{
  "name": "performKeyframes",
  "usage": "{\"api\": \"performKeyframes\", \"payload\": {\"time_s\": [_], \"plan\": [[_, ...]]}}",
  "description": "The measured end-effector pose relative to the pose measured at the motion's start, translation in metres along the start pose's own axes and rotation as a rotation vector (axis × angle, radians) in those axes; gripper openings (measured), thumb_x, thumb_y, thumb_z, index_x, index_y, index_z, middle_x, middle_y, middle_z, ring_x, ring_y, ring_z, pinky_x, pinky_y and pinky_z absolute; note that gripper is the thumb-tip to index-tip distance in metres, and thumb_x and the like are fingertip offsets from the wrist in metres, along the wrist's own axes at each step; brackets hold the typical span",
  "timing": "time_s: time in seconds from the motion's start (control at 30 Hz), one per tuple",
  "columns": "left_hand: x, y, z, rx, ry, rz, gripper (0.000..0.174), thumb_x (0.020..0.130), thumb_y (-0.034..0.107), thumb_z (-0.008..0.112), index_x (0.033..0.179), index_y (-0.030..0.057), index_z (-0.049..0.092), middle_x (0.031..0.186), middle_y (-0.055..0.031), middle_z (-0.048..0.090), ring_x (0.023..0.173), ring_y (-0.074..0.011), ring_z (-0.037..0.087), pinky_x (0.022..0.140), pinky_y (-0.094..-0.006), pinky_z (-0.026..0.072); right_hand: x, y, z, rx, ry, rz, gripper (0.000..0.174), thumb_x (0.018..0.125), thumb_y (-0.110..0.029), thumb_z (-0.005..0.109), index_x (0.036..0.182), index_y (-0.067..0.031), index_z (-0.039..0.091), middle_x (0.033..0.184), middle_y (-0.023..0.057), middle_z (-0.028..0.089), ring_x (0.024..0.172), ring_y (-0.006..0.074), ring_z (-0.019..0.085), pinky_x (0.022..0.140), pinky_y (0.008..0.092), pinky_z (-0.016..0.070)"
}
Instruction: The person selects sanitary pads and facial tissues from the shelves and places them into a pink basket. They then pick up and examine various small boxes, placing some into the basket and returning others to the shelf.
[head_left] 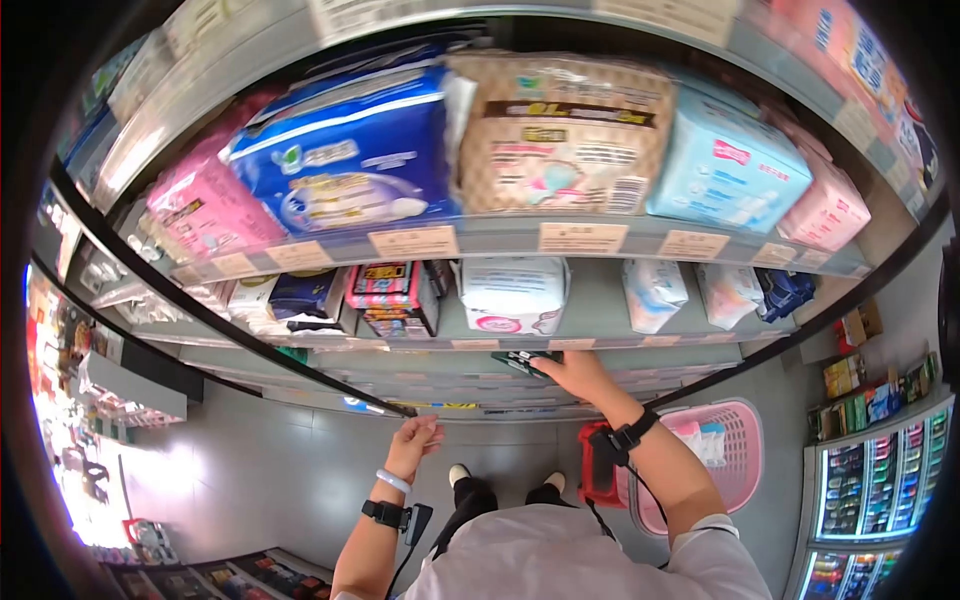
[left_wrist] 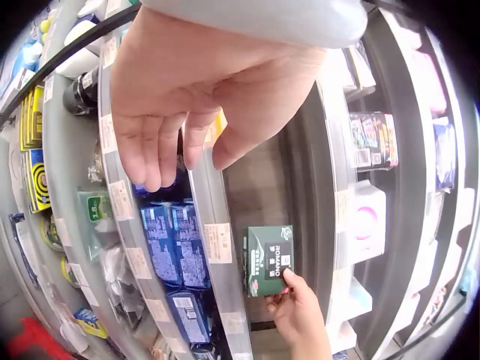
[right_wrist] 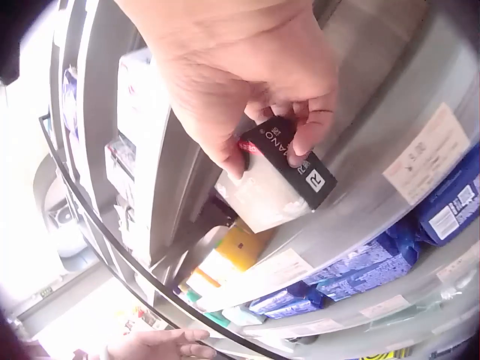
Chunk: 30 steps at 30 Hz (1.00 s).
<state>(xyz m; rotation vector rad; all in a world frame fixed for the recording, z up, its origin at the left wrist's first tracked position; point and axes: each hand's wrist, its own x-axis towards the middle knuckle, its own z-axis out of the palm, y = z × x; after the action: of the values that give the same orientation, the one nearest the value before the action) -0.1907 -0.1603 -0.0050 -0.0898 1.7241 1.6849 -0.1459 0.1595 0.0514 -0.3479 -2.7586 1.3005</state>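
Observation:
My right hand (head_left: pixel 580 375) pinches a small dark green box (left_wrist: pixel 262 259) marked ROMANO between thumb and fingers. In the right wrist view the box (right_wrist: pixel 311 176) shows a black side and a pale side, tilted over the front of a low shelf (left_wrist: pixel 255 169). My left hand (head_left: pixel 415 445) holds nothing; its fingers hang loosely bent in front of the shelves. The left wrist view shows that hand (left_wrist: pixel 202 90) large at the top, near blue packs (left_wrist: pixel 176 244) on the level below.
Above are pad packs, including a blue pack (head_left: pixel 345 150) and a brown pack (head_left: pixel 560 135). A dark rail (head_left: pixel 230 330) runs along the shelf front. On the floor at right stand a pink basket (head_left: pixel 757 440) and a red item (head_left: pixel 597 475). Drinks shelves (head_left: pixel 880 470) are farther right.

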Motion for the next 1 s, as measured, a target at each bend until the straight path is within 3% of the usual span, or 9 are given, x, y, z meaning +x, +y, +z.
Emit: {"api": "performKeyframes", "payload": {"time_s": [0.03,0.1,0.2,0.3,0.53,0.7,0.93,1.0], "plan": [[-0.002,-0.003,-0.004,-0.020,0.015,-0.005,0.028,0.088,0.019,0.051,0.112,0.0045,0.051,0.098,-0.0074,0.059,0.086,-0.0145,0.058,0.076,-0.0274,0.0467,0.009,-0.001,0.010,-0.006,-0.009,-0.001,0.046,0.075,-0.036,0.061,0.104,-0.0007,0.054,0.100,0.0202,0.058,0.095,0.0351,0.054,0.081,0.0394,0.0421],[-0.006,-0.010,-0.011,-0.046,0.029,-0.013,0.029,0.088,0.019,0.051,0.112,0.0045,0.051,0.098,-0.0074,0.060,0.086,-0.0145,0.058,0.076,-0.0275,0.0468,0.027,-0.001,0.028,-0.109,0.045,-0.222,0.046,0.077,-0.035,0.059,0.108,-0.0023,0.053,0.113,0.0170,0.053,0.103,0.0342,0.049,0.087,0.0401,0.0385],[-0.009,-0.019,-0.019,-0.075,0.037,-0.029,0.029,0.088,0.019,0.051,0.112,0.0045,0.051,0.098,-0.0076,0.060,0.085,-0.0146,0.058,0.075,-0.0271,0.0471,0.042,-0.010,0.038,-0.162,-0.075,-0.180,0.046,0.080,-0.036,0.056,0.113,-0.0035,0.051,0.120,0.0155,0.049,0.108,0.0338,0.046,0.090,0.0407,0.0361],[-0.010,-0.021,-0.025,-0.114,0.035,-0.029,0.029,0.087,0.019,0.052,0.112,0.0044,0.052,0.097,-0.0080,0.060,0.084,-0.0145,0.059,0.074,-0.0263,0.0474,0.046,-0.006,0.048,-0.235,-0.057,-0.157,0.047,0.082,-0.041,0.053,0.111,-0.0044,0.053,0.112,0.0166,0.054,0.103,0.0306,0.050,0.087,0.0371,0.0390],[-0.006,-0.024,-0.037,-0.132,0.035,-0.046,0.029,0.088,0.019,0.050,0.113,0.0038,0.051,0.097,-0.0087,0.060,0.086,-0.0149,0.059,0.075,-0.0264,0.0477,0.055,-0.002,0.059,-0.237,-0.139,-0.173,0.045,0.084,-0.039,0.052,0.113,-0.0040,0.052,0.114,0.0154,0.053,0.103,0.0319,0.050,0.088,0.0379,0.0382],[-0.004,-0.015,-0.037,-0.116,0.027,-0.045,0.029,0.088,0.018,0.050,0.112,0.0035,0.051,0.097,-0.0088,0.060,0.086,-0.0150,0.059,0.075,-0.0265,0.0478,0.055,-0.001,0.067,-0.221,-0.044,-0.255,0.046,0.084,-0.038,0.053,0.113,-0.0023,0.051,0.114,0.0152,0.053,0.105,0.0314,0.049,0.089,0.0372,0.0374],[-0.001,-0.013,-0.043,-0.110,-0.003,-0.042,0.027,0.088,0.018,0.050,0.111,0.0035,0.052,0.097,-0.0089,0.060,0.085,-0.0151,0.059,0.075,-0.0262,0.0478,0.054,-0.008,0.057,-0.162,-0.138,-0.141,0.049,0.083,-0.039,0.053,0.115,-0.0022,0.050,0.117,0.0147,0.052,0.107,0.0291,0.048,0.091,0.0353,0.0360],[-0.001,-0.011,-0.043,-0.110,-0.003,-0.046,0.027,0.088,0.018,0.050,0.111,0.0035,0.052,0.097,-0.0087,0.060,0.085,-0.0150,0.059,0.075,-0.0262,0.0476,0.055,-0.009,0.056,-0.119,-0.237,-0.037,0.052,0.083,-0.038,0.053,0.120,-0.0032,0.045,0.123,0.0167,0.047,0.111,0.0313,0.044,0.093,0.0376,0.0349]]}}
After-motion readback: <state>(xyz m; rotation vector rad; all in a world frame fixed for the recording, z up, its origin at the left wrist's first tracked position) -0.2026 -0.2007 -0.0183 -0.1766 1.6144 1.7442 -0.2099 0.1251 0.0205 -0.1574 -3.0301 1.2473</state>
